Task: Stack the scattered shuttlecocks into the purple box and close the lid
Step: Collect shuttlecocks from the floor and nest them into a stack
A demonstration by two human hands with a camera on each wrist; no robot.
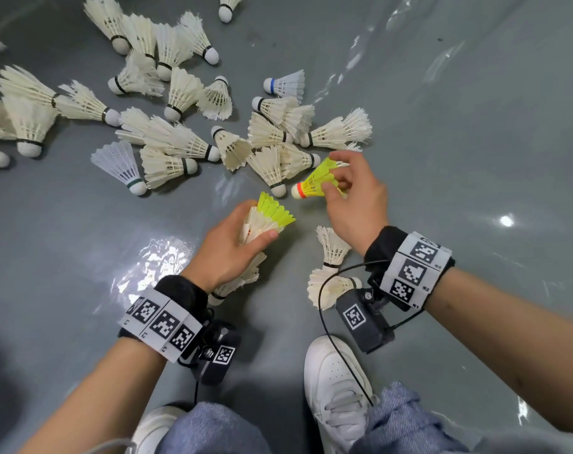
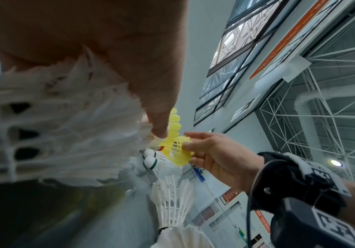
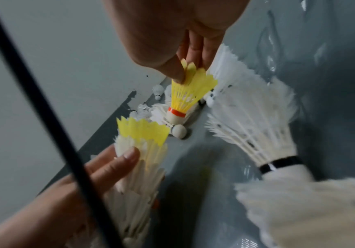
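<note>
My left hand [image 1: 236, 247] grips a nested stack of shuttlecocks [image 1: 265, 221], white feather ones with a yellow one on top [image 3: 144, 132]. My right hand [image 1: 350, 188] pinches the skirt of a yellow plastic shuttlecock [image 1: 317, 181] with an orange band and white cork [image 3: 176, 115], held just right of the stack's open end. In the left wrist view the yellow shuttlecock [image 2: 176, 149] sits between the right hand's fingertips. No purple box shows in any view.
Several white shuttlecocks [image 1: 180, 126] lie scattered over the glossy grey floor [image 1: 475, 126] ahead. Two more [image 1: 331, 267] lie under my right wrist. My white shoes [image 1: 337, 388] stand at the bottom. A black cable [image 1: 321, 296] loops from the right wrist camera.
</note>
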